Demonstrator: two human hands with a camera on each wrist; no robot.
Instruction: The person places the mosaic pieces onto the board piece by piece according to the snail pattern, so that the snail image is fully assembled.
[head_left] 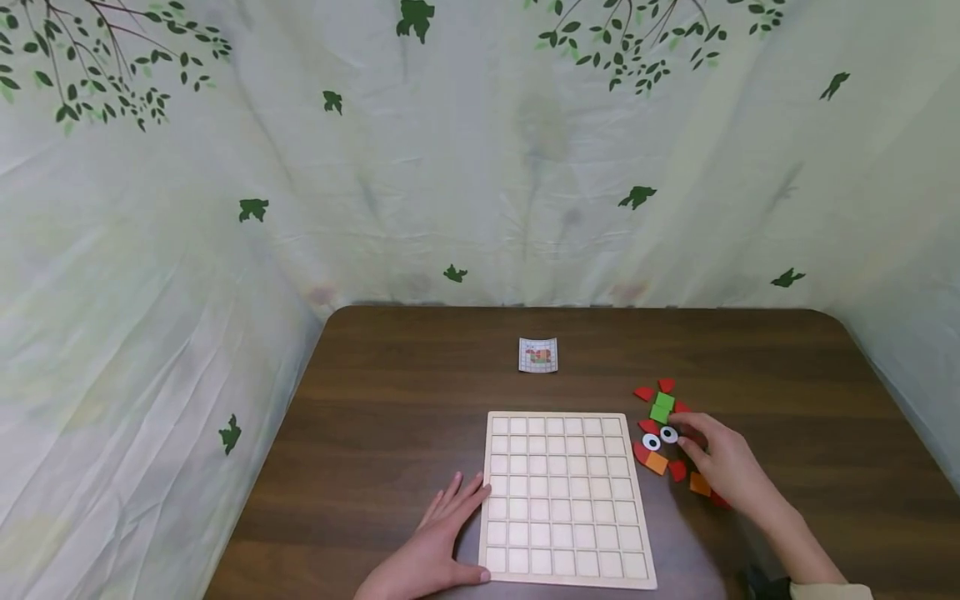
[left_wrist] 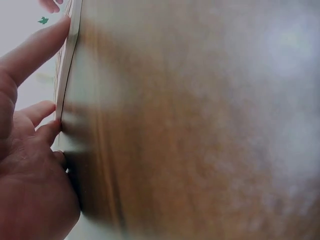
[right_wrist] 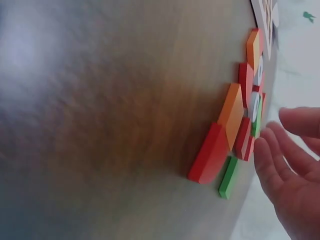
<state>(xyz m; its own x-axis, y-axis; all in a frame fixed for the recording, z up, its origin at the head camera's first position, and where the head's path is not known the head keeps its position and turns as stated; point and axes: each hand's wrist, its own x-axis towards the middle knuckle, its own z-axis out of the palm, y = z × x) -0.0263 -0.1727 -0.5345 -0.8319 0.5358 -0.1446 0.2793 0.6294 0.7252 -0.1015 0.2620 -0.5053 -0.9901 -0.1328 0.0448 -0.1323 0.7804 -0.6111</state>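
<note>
A pale wooden board (head_left: 555, 492) with a grid of square cells lies on the table. My left hand (head_left: 435, 542) rests at its left side, thumb and fingertips touching the edge. At the board's right lies a cluster of small blocks: green squares (head_left: 660, 414), orange squares (head_left: 656, 462), red rounded pieces (head_left: 677, 471) and two white eye pieces (head_left: 651, 442) with black pupils. Over this cluster reaches my right hand (head_left: 723, 462), thumb and forefinger parted close to the right-hand eye piece (head_left: 668, 434). In the right wrist view nothing shows between its fingers.
A small picture card (head_left: 537, 356) with a gridded colour design lies beyond the board. The dark wooden table (head_left: 420, 367) ends at a pale curtain (head_left: 480, 167) with leaf and bird prints. In the right wrist view a thin green block (right_wrist: 228, 177) lies beside a red one.
</note>
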